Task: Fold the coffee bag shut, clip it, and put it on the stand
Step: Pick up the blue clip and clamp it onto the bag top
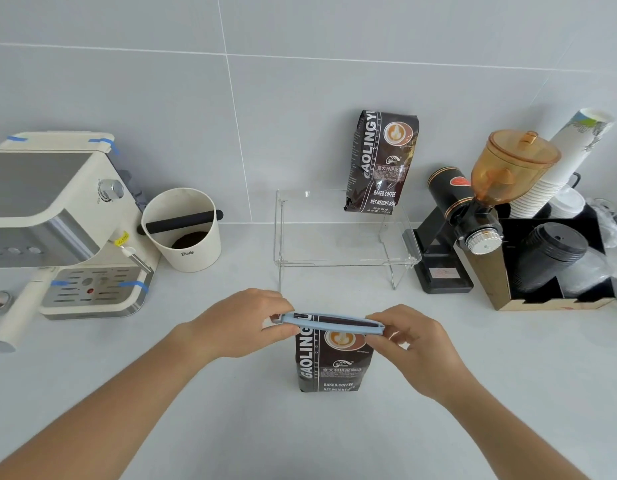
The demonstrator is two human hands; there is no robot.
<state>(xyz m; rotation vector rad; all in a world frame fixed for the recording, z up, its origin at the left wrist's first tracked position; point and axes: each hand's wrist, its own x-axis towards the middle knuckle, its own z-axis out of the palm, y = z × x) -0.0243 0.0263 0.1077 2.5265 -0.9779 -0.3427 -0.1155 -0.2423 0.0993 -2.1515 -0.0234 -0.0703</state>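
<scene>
A dark brown coffee bag [329,365] stands upright on the white counter in front of me. Its top is folded over, and a long pale blue clip [331,323] lies across the fold. My left hand [238,323] pinches the clip's left end. My right hand [412,344] grips its right end. Behind the bag stands a clear acrylic stand [345,261]. A second, identical coffee bag [381,162] sits upright on the stand's back right part, leaning against the wall.
A cream espresso machine [61,216] and a white knock box [184,230] with grounds are at the left. A black grinder with an amber hopper [483,202], stacked paper cups [559,168] and a box of black lids [553,261] fill the right.
</scene>
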